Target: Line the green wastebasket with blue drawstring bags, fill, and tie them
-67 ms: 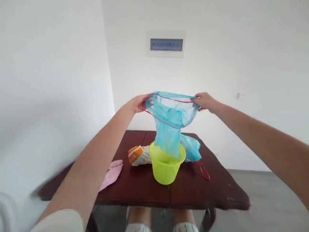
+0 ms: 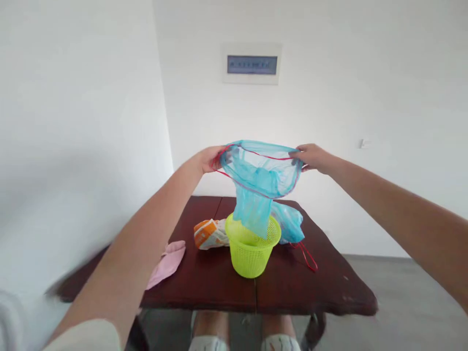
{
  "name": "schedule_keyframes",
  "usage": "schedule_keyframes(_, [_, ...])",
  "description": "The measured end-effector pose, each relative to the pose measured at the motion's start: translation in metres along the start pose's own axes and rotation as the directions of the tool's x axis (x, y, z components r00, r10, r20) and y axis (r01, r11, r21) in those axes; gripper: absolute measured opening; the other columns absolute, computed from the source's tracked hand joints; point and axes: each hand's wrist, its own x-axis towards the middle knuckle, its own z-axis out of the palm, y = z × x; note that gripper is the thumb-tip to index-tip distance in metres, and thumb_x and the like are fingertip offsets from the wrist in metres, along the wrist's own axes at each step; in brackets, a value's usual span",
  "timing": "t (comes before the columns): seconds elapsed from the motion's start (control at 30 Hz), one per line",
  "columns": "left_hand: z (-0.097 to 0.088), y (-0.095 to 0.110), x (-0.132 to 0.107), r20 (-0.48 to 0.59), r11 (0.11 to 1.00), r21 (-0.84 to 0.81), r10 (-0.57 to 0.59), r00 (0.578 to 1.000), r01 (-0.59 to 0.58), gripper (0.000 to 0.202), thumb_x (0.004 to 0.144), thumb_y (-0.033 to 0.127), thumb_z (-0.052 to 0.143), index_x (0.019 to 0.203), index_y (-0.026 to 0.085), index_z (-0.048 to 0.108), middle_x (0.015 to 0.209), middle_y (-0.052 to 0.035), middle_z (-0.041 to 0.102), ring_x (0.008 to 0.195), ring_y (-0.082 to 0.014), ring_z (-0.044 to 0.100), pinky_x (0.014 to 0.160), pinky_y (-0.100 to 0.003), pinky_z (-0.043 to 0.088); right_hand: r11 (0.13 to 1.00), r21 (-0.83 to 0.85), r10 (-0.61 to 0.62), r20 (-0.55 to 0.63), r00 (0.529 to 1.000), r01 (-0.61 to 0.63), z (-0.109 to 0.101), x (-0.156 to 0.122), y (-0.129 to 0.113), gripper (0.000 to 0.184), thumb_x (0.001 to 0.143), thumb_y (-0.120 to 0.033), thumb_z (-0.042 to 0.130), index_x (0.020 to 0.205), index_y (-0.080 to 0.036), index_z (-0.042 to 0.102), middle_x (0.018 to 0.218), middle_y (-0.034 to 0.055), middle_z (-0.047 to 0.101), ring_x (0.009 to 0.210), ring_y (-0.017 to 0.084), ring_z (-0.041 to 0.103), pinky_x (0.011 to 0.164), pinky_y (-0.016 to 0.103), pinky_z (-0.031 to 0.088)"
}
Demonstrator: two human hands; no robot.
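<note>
Okay, left hand (image 2: 215,159) and right hand (image 2: 310,156) grip the rim of a blue drawstring bag (image 2: 252,207) at its 10 and 2 o'clock, mouth spread. Bag bottom hangs over or inside the yellow-green basket (image 2: 250,261), can't tell which. Orange-and-white package (image 2: 211,234) at basket's 9, print unreadable. Wall panel (image 2: 252,65) at 12, markings too blurred.

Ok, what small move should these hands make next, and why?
Probably lower the translucent blue plastic bag into the yellow-green perforated plastic basket: the left hand and right hand hold the bag's mouth spread, and its lower end hangs at the basket's opening.
</note>
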Motion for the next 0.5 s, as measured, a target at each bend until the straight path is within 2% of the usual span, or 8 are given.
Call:
schedule_keyframes(0.13, [0.004,-0.027,-0.006,0.035,0.990,0.090,-0.117,0.993,0.113,0.009,0.101,0.025,0.082,0.102,0.017,0.078,0.067,-0.0019,0.076,0.052,-0.0158,0.071,0.056,-0.023,0.066,0.997,0.008,0.074,0.147,0.986,-0.076,0.004,-0.012,0.029,0.026,0.099,-0.040,0.098,0.103,-0.018,0.085,0.091,0.0082,0.082,0.073,0.017,0.070,0.061,0.026,0.063])
schedule_keyframes(0.2, [0.007,-0.041,-0.007,0.050,0.970,0.156,-0.198,0.979,0.188,0.011,0.096,0.028,0.084,0.093,0.019,0.077,0.065,-0.0056,0.076,0.054,-0.0222,0.074,0.058,-0.031,0.069,0.992,0.025,0.106,0.312,0.944,-0.120,0.008,-0.014,0.048,0.035,0.095,-0.048,0.102,0.100,-0.017,0.086,0.089,0.0088,0.083,0.072,0.018,0.070,0.063,0.028,0.066])
schedule_keyframes(0.23, [0.008,-0.047,-0.007,0.055,0.956,0.190,-0.239,0.969,0.225,0.012,0.093,0.028,0.084,0.089,0.020,0.076,0.064,-0.0077,0.076,0.055,-0.0259,0.075,0.059,-0.036,0.071,0.989,0.034,0.118,0.422,0.899,-0.146,0.010,-0.015,0.059,0.041,0.092,-0.054,0.105,0.099,-0.018,0.087,0.090,0.0090,0.084,0.073,0.018,0.072,0.067,0.029,0.069])
schedule_keyframes(0.3, [0.010,-0.057,-0.008,0.062,0.923,0.254,-0.314,0.948,0.289,0.014,0.088,0.031,0.086,0.083,0.021,0.076,0.064,-0.0113,0.077,0.058,-0.0324,0.078,0.062,-0.044,0.072,0.978,0.040,0.134,0.632,0.763,-0.204,0.012,-0.015,0.081,0.052,0.084,-0.063,0.109,0.102,-0.018,0.089,0.097,0.0095,0.088,0.078,0.020,0.078,0.077,0.031,0.073])
schedule_keyframes(0.33, [0.012,-0.062,-0.008,0.065,0.906,0.284,-0.346,0.936,0.315,0.016,0.085,0.032,0.086,0.082,0.021,0.076,0.064,-0.0124,0.078,0.059,-0.0346,0.078,0.062,-0.046,0.072,0.973,0.035,0.136,0.706,0.695,-0.227,0.012,-0.016,0.092,0.058,0.081,-0.065,0.110,0.106,-0.017,0.090,0.102,0.0102,0.090,0.082,0.021,0.081,0.083,0.032,0.075])
schedule_keyframes(0.37, [0.013,-0.066,-0.009,0.067,0.888,0.311,-0.374,0.925,0.337,0.017,0.083,0.035,0.087,0.080,0.021,0.076,0.064,-0.0132,0.078,0.060,-0.0362,0.078,0.063,-0.048,0.072,0.970,0.030,0.138,0.751,0.646,-0.241,0.012,-0.016,0.102,0.062,0.078,-0.067,0.112,0.109,-0.017,0.091,0.107,0.0110,0.091,0.086,0.022,0.084,0.087,0.033,0.075])
schedule_keyframes(0.43, [0.019,-0.075,-0.012,0.076,0.858,0.360,-0.417,0.906,0.365,0.021,0.079,0.040,0.088,0.079,0.022,0.077,0.066,-0.0142,0.080,0.062,-0.0378,0.079,0.064,-0.050,0.072,0.968,0.032,0.123,0.803,0.584,-0.248,0.011,-0.019,0.121,0.067,0.078,-0.068,0.111,0.115,-0.016,0.091,0.113,0.0127,0.093,0.092,0.024,0.087,0.093,0.035,0.075])
schedule_keyframes(0.5, [0.025,-0.082,-0.015,0.091,0.836,0.402,-0.441,0.893,0.372,0.024,0.079,0.044,0.086,0.078,0.021,0.078,0.070,-0.0151,0.082,0.065,-0.0381,0.081,0.067,-0.050,0.072,0.968,0.053,0.093,0.832,0.548,-0.245,0.008,-0.022,0.136,0.066,0.081,-0.068,0.109,0.115,-0.014,0.091,0.110,0.0140,0.093,0.093,0.025,0.088,0.096,0.037,0.074])
